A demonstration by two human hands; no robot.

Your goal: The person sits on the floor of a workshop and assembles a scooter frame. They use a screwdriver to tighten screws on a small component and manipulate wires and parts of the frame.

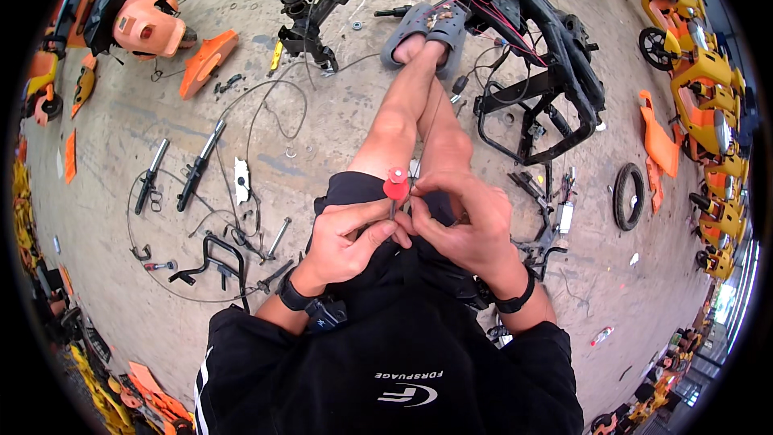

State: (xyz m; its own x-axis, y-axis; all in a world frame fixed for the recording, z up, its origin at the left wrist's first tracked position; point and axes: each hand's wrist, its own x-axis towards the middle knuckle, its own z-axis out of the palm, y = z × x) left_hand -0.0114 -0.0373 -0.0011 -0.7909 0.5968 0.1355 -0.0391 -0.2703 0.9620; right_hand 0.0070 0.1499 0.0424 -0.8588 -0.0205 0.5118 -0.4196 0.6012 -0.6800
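In front of my lap, between my two hands, a red-handled screwdriver (395, 185) stands with its handle up and its metal shaft down. My left hand (348, 240) is closed, with thumb and fingers pinched round the shaft. Close beside it, my right hand (471, 221) is closed too, its bent fingertips meeting the left ones near the shaft. What the right fingertips grip is too small to make out. A thin dark line like a cable runs up past my shins from around that hand. The screwdriver's tip is hidden by my fingers.
A black scooter frame (555, 72) with loose wires stands beyond my crossed feet. Fork tubes (200, 165), cables and a black bracket (216, 266) lie on the left floor. To the right are a tire (628, 196), orange panels (659, 141) and rows of yellow scooters (699, 80).
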